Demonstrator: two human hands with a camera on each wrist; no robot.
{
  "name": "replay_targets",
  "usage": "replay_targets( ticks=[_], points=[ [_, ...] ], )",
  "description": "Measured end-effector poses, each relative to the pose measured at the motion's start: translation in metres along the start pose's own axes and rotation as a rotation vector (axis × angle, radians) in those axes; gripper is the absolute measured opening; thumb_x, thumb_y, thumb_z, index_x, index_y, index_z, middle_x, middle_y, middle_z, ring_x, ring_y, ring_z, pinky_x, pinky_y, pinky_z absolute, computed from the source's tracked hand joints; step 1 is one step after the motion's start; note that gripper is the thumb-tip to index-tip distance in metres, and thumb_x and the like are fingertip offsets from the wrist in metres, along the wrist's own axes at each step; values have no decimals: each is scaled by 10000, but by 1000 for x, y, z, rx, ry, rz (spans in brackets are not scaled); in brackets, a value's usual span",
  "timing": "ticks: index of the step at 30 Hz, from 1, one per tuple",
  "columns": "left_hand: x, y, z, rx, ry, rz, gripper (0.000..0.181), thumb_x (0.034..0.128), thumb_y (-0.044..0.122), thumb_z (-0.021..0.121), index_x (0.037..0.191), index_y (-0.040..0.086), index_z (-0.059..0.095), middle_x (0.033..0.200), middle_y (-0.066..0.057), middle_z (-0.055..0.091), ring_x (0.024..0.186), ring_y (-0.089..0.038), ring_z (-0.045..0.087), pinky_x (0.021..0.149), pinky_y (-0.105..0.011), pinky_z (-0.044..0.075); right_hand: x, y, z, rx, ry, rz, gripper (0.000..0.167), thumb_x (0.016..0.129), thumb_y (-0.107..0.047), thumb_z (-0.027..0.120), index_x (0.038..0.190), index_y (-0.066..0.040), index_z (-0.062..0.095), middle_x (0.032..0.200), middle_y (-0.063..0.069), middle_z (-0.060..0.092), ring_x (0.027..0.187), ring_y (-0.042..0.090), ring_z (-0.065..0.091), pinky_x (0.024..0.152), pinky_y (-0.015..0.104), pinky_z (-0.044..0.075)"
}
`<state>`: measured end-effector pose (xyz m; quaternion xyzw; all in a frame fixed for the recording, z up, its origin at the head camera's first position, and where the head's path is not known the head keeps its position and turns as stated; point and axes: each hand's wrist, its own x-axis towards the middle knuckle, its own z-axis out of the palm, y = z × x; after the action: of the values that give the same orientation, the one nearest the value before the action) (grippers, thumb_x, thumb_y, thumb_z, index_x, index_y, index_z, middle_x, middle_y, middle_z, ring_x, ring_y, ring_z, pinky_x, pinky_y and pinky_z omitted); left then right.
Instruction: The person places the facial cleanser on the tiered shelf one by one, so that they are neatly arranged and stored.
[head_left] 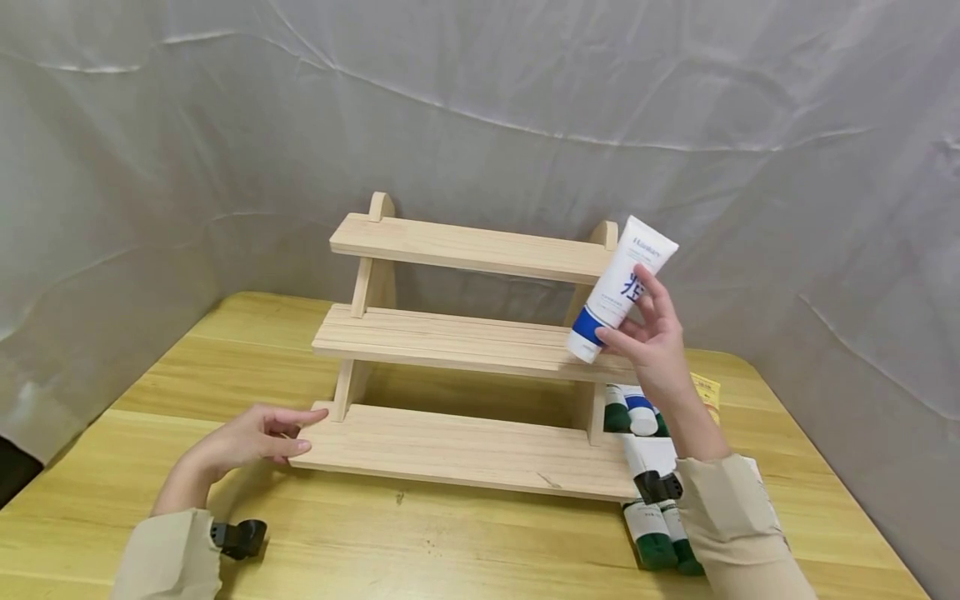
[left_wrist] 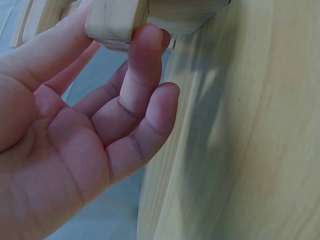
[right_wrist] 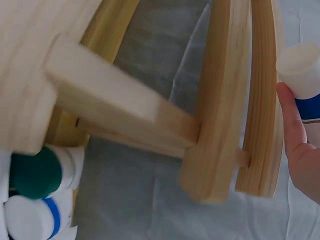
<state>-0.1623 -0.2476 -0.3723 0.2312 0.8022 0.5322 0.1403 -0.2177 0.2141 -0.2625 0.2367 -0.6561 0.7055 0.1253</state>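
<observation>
A pale wooden three-step display rack (head_left: 465, 446) stands on the table. My left hand (head_left: 251, 437) holds the left end of its lowest shelf; in the left wrist view, the thumb and a finger of that hand (left_wrist: 75, 120) meet the shelf's end (left_wrist: 117, 20). Raised before the right side of the upper shelves, a white squeeze tube with a blue band (head_left: 618, 287) tilts cap-down in my right hand (head_left: 652, 337). Its white cap (right_wrist: 301, 67) shows at the right edge of the right wrist view, with the fingers partly cut off.
Right of the rack lie several more tubes, some with green caps (head_left: 656, 550) and one with a blue band (head_left: 640, 410). A yellow package (head_left: 707, 392) is partly behind my right forearm. Grey cloth (head_left: 480, 100) hangs behind the wooden table (head_left: 337, 542).
</observation>
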Motion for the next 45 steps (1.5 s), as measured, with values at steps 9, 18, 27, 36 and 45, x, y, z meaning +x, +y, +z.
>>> replay_targets(
  ticks=[9, 18, 27, 36, 45],
  points=[
    [1, 1, 1, -12, 1, -17, 516, 844, 85, 605, 1242, -156, 383, 780, -155, 588, 582, -130, 507, 547, -292, 480, 21, -2, 25, -11, 5, -58, 782, 778, 191, 539, 1396, -211, 279, 1347, 98, 324, 975, 239, 503, 670, 264, 512],
    [3, 2, 2, -24, 3, -11, 493, 846, 66, 599, 1233, -162, 395, 1200, -351, 420, 599, -113, 501, 554, -308, 488, 41, -5, 49, 46, 19, -145, 785, 763, 208, 544, 1396, -169, 270, 1331, 76, 355, 1001, 268, 511, 721, 299, 505],
    [2, 0, 2, -24, 6, -2, 497, 843, 77, 604, 1230, -159, 400, 1163, -336, 465, 592, -118, 503, 556, -310, 490, 63, -7, 67, 47, 55, -217, 799, 737, 221, 563, 1399, -110, 262, 1274, 73, 379, 927, 243, 531, 639, 279, 519],
    [2, 2, 4, -33, 8, -1, 489, 847, 64, 596, 1233, -160, 394, 1127, -325, 496, 606, -105, 498, 561, -318, 494, 81, -4, 74, -7, 61, -263, 786, 735, 198, 575, 1394, -101, 267, 1228, 98, 400, 930, 245, 525, 682, 288, 514],
    [3, 5, 5, -45, -7, -8, 484, 851, 54, 586, 1240, -157, 391, 819, -168, 579, 611, -95, 488, 574, -310, 493, 94, 4, 87, -135, 71, -366, 746, 732, 175, 590, 1382, -33, 288, 1258, 73, 360, 863, 224, 532, 665, 235, 493]
  ],
)
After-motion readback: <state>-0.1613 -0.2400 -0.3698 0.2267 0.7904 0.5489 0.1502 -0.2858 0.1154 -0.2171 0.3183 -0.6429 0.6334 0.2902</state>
